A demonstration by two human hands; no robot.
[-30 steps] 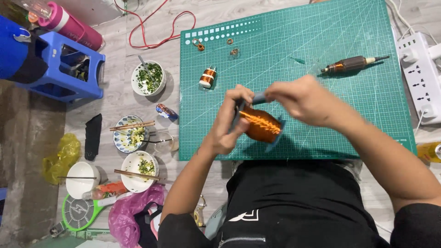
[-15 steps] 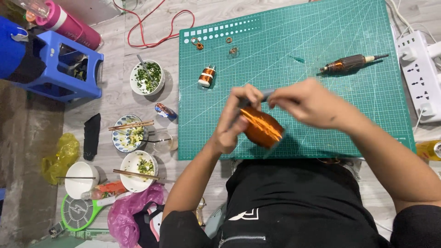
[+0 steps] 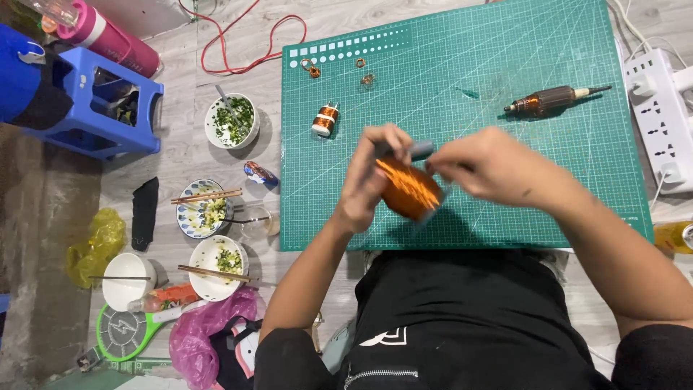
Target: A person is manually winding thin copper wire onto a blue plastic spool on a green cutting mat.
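Observation:
Over the near middle of a green cutting mat, both my hands work on a spool of copper wire. My left hand grips the spool from the left, with a grey end piece showing above its fingers. My right hand is at the spool's upper right, its fingers pinched by the wire; motion blur hides the fingertips. A small copper coil stands on the mat to the upper left. A motor armature on a shaft lies at the upper right.
Small copper bits lie near the mat's top left. Left of the mat are bowls of food with chopsticks, a blue stool, a pink bottle, red wire and a pink bag. A white power strip lies at right.
The spool has turned and shifted slightly in my hands, and my right hand has moved along the wire. Nothing else on the mat has moved.

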